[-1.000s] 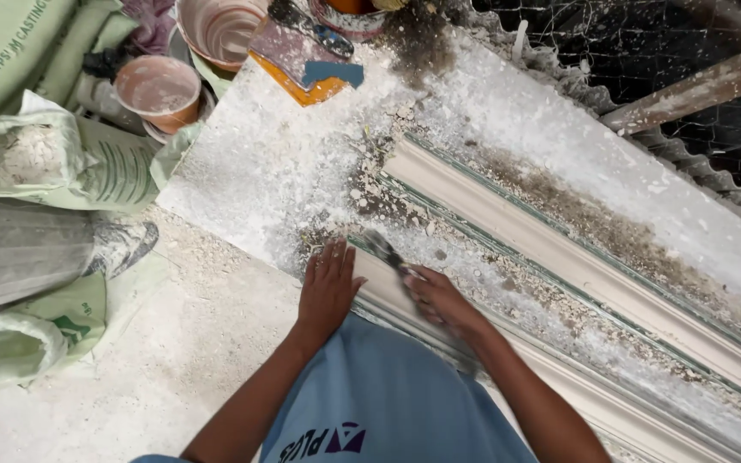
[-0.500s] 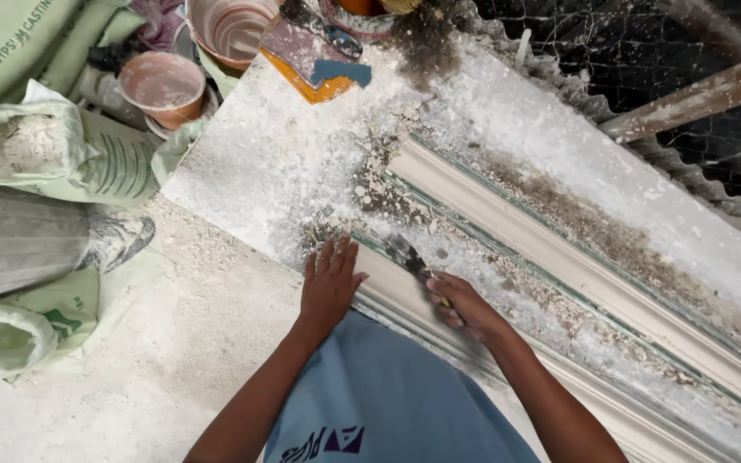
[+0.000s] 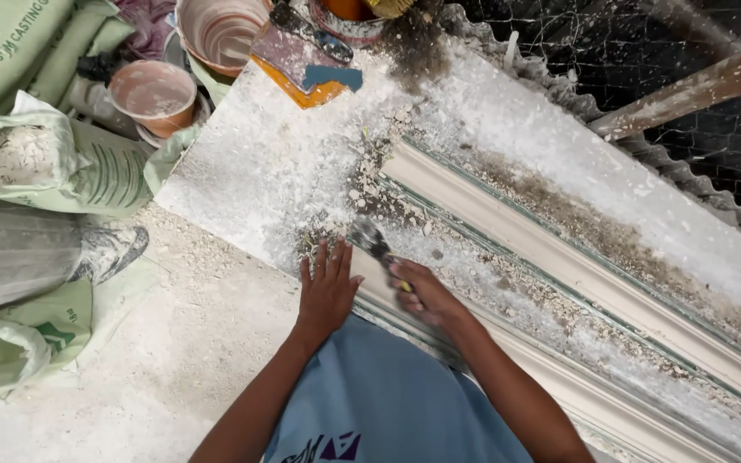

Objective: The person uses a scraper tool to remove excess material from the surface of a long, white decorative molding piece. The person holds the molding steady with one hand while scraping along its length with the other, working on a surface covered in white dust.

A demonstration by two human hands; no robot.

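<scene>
Presently the right hand point(image 3: 429, 300) is closed around the handle of a small flat metal scraper point(image 3: 375, 243), its blade angled against the near rim of a long cream moulded plaster cornice form point(image 3: 559, 266). The scraper looks light and stiff, best taken at the handle behind the blade. The left hand point(image 3: 326, 291) lies open, fingers spread, palm down on the dusty white board point(image 3: 250, 180) just beside the blade, holding nothing. Loose crumbly plaster bits point(image 3: 551, 300) litter the channel; they look brittle and gritty. Farther off stand terracotta-coloured plastic bowls point(image 3: 154, 94) and pale green powder sacks point(image 3: 53, 167).
</scene>
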